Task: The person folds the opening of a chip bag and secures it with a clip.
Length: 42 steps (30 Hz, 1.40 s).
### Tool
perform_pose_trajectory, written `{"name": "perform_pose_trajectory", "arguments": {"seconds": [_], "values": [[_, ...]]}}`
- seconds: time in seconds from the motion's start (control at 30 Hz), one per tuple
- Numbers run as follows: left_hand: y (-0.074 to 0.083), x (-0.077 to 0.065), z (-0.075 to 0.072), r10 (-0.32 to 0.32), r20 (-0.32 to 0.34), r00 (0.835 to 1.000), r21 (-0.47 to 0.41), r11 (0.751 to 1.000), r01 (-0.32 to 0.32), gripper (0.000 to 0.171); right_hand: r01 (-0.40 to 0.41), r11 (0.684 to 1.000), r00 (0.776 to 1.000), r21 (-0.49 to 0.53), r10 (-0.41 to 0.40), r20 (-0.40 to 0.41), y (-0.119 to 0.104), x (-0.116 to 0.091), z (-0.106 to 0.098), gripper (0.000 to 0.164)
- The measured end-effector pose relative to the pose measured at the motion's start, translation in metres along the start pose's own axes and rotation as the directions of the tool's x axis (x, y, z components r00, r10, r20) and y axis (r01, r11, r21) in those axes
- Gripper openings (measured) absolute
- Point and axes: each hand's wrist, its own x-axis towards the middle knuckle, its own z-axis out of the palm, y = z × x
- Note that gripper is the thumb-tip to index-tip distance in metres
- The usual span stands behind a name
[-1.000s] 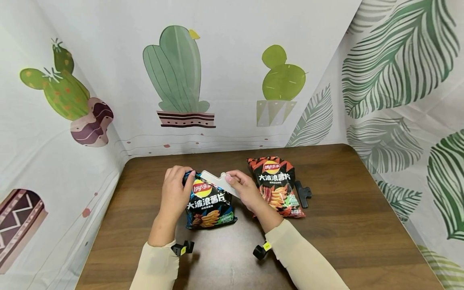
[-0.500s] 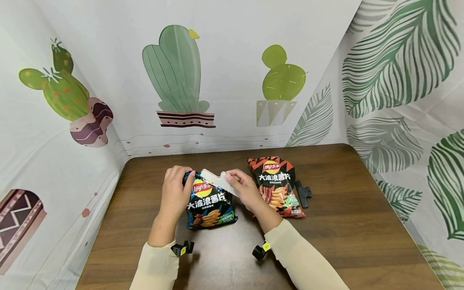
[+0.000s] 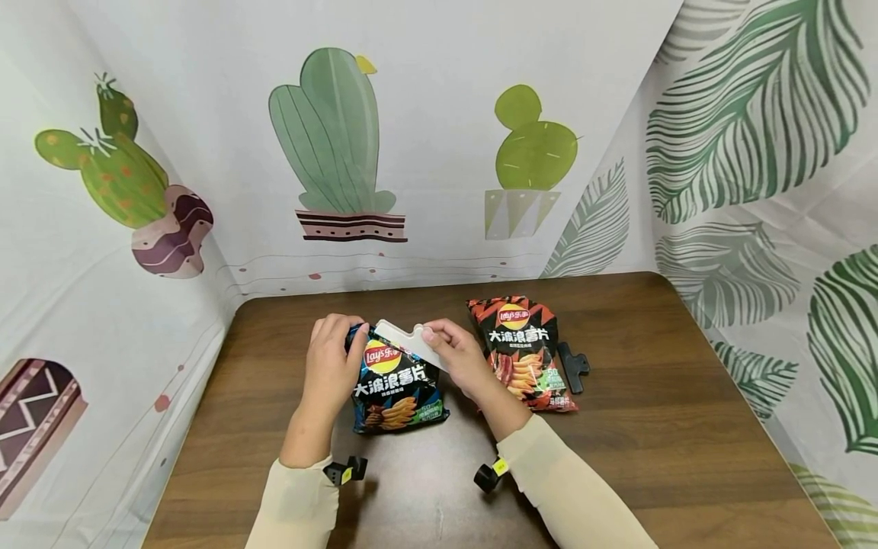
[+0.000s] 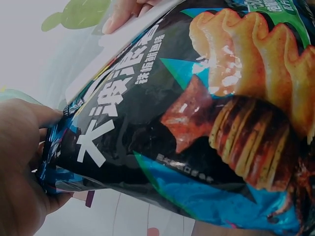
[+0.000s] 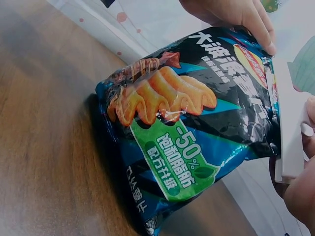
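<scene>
A black and blue bag of chips (image 3: 392, 393) stands on the table, its top edge folded or bunched. My left hand (image 3: 332, 358) pinches the bag's top left corner between thumb and fingers. In the left wrist view that hand (image 4: 24, 160) is at the crinkled corner. My right hand (image 3: 461, 357) grips a white bag clip (image 3: 400, 336) by its raised tab. Seen from the right wrist, the clip (image 5: 291, 123) lies along the top edge of the bag. Whether its bars are closed over the edge I cannot tell.
Right of the blue bag lies a red and black bag of chips (image 3: 521, 343). Close beside it is a black bag clip (image 3: 575, 367). A printed cloth (image 3: 439, 152) hangs behind the brown table (image 3: 658, 427).
My right hand and the white bag clip have shifted slightly left along the bag's top edge. My left hand and the blue bag stay practically in place.
</scene>
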Motion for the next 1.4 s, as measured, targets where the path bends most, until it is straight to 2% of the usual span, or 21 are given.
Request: {"name": "perform_pose_trajectory", "arguments": {"seconds": [0.33, 0.7, 1.4], "values": [[0.002, 0.0, 0.0, 0.0, -0.004, 1.0, -0.005, 1.0, 0.0, 0.022, 0.022, 0.999, 1.0, -0.035, -0.023, -0.019, -0.007, 0.0, 0.006, 0.025], [0.004, -0.001, 0.0, 0.007, -0.011, 1.0, -0.005, 1.0, -0.007, 0.022, 0.037, 0.999, 0.999, -0.035, -0.037, -0.004, -0.01, 0.001, 0.008, 0.025], [0.006, 0.0, 0.002, -0.001, -0.037, 0.999, -0.021, 1.0, 0.0, 0.023, 0.013, 1.0, 1.0, -0.001, -0.013, 0.02, -0.009, 0.0, 0.011, 0.027]]}}
